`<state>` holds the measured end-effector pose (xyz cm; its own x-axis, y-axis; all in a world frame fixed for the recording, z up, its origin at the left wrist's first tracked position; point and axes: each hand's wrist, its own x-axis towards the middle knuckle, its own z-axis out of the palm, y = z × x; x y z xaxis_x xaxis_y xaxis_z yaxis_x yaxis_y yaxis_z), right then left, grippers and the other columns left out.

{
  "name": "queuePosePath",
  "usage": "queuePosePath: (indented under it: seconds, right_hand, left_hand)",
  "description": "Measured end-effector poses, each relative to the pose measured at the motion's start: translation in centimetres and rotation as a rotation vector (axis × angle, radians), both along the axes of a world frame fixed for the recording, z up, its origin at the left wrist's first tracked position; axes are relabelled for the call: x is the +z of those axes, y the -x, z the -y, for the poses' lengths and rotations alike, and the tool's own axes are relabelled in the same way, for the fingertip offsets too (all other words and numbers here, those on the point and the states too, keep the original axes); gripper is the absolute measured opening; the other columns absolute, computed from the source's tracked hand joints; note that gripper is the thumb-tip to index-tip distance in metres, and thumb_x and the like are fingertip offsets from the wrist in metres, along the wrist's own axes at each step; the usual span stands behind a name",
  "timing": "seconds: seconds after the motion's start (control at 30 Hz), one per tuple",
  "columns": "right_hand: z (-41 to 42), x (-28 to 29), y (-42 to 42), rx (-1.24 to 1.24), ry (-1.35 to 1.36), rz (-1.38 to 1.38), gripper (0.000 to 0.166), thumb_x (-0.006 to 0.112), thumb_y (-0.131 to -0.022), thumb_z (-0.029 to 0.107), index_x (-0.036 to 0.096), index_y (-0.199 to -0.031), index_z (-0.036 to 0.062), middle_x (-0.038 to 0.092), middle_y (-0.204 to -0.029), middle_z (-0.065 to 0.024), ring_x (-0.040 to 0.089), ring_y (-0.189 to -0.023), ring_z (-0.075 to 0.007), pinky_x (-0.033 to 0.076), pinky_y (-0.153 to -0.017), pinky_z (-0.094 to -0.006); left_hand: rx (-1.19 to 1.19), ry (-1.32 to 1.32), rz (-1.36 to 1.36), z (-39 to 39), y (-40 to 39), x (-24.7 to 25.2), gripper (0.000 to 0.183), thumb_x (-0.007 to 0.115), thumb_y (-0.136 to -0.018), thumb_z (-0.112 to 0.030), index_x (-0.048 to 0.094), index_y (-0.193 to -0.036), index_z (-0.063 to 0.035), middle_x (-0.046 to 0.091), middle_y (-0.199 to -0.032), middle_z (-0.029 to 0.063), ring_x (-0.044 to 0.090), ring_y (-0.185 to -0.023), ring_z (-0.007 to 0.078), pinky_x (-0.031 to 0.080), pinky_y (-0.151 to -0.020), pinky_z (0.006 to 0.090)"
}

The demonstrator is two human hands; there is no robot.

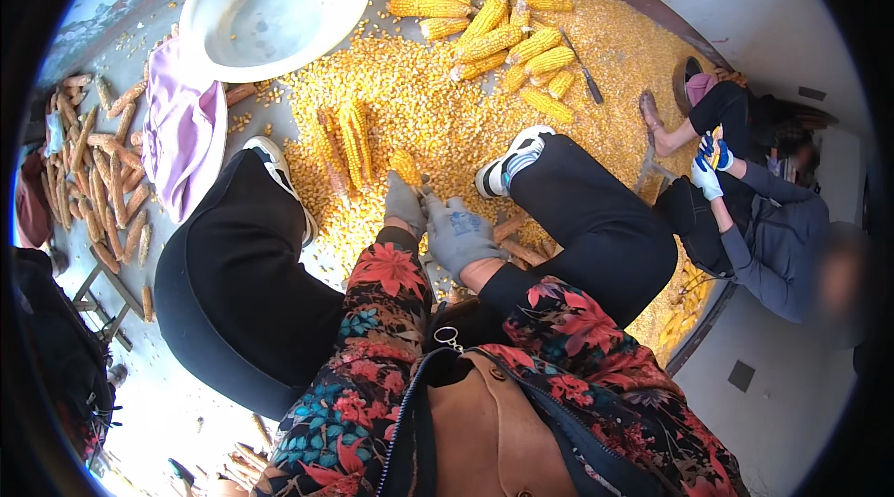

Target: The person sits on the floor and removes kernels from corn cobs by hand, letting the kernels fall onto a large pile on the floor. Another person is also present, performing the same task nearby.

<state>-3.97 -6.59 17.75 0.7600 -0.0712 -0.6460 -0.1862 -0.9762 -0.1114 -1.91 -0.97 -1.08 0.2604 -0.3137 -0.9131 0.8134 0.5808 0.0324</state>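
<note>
My left hand (405, 205), in a grey glove, is closed around the lower end of a yellow ear of corn (404, 166). Against it sits my right hand (459, 234), in a matching glove with blue print, its fingers curled inward. A small brownish bit shows between the two hands, too little to identify. Whether the right hand grips anything is hidden. Just beyond, partly stripped corn ears (355, 142) lie on a thick spread of loose kernels (412, 81). Bare cobs (520, 252) rest by my right leg.
A large pale basin (276, 15) stands at the upper left beside a lilac cloth (183, 130). Whole corn ears (489, 43) are heaped ahead, near a dark-handled tool (590, 81). Stripped cobs (105, 182) cover the left floor. At right, a seated gloved person (761, 210) holds corn.
</note>
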Motion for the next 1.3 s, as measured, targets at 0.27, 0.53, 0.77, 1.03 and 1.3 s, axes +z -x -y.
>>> queuePosePath:
  seconds: [0.27,0.53,0.77,1.03,1.3]
  right_hand:
    - [-0.6,-2.0,0.4,0.079,0.075,0.06,0.045,0.049,-0.089,0.02,0.047,-0.13,0.0021,0.059,-0.103,-0.0206,0.068,-0.077,-0.0337,0.053,-0.063,-0.0453]
    - [-0.8,-2.5,-0.7,-0.001,0.055,-0.001,0.049,0.045,-0.091,0.023,0.043,-0.136,0.0039,0.057,-0.11,-0.0203,0.065,-0.087,-0.037,0.052,-0.073,-0.0469]
    - [-1.7,-3.0,-1.8,0.006,0.035,-0.014,0.046,0.051,-0.09,0.029,0.049,-0.13,0.0053,0.058,-0.11,-0.0207,0.065,-0.092,-0.0367,0.052,-0.077,-0.0462]
    - [-0.9,-3.9,-4.1,-0.04,0.037,-0.124,0.039,0.052,-0.089,0.03,0.054,-0.119,0.0062,0.06,-0.112,-0.0204,0.064,-0.098,-0.0377,0.052,-0.082,-0.046]
    - [-1.2,-7.3,-2.0,-0.074,-0.016,-0.091,0.038,0.051,-0.089,0.024,0.051,-0.122,0.0047,0.056,-0.115,-0.0213,0.065,-0.094,-0.0387,0.053,-0.079,-0.0467]
  left_hand:
    - [-0.018,-0.045,0.017,0.2,-0.8,0.2,0.072,0.025,-0.093,-0.062,0.064,-0.094,-0.0018,0.057,-0.064,0.0071,0.05,-0.051,0.0214,0.045,-0.047,0.0337]
    - [-0.714,-0.68,0.527,0.0,-0.7,0.1,0.026,0.045,-0.095,-0.025,0.048,-0.107,-0.0019,0.064,-0.087,0.0164,0.063,-0.069,0.0262,0.053,-0.058,0.0414]
    - [-0.342,-0.439,0.266,-0.5,0.3,-8.2,0.034,0.046,-0.094,-0.037,0.047,-0.1,-0.0039,0.063,-0.083,0.0141,0.061,-0.069,0.0262,0.05,-0.062,0.0417]
    - [-0.355,-0.411,0.206,1.2,1.1,-7.2,0.058,0.031,-0.095,-0.059,0.055,-0.103,-0.0063,0.063,-0.096,0.0137,0.059,-0.084,0.0299,0.049,-0.076,0.0452]
    - [-0.713,-0.42,0.352,-1.1,0.8,-0.5,0.075,0.026,-0.093,-0.064,0.057,-0.117,0.0004,0.064,-0.109,0.0189,0.06,-0.106,0.0317,0.047,-0.087,0.043]
